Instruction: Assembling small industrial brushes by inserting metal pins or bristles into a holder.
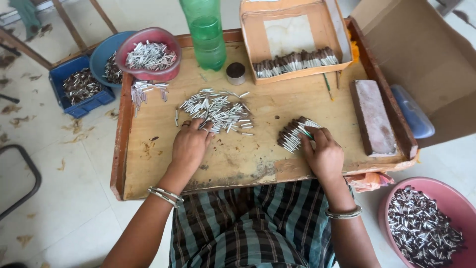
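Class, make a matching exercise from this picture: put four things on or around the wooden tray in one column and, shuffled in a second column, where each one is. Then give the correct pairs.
Things
1. green bottle
2. brick-shaped block
3. loose pile of small sticks
4. neat bundle of sticks

Places
A. by the left hand in the middle of the tray
B. under the right hand
C. at the tray's far edge, standing upright
D. along the tray's right side, lying flat

Pairs: 1-C, 2-D, 3-A, 4-B
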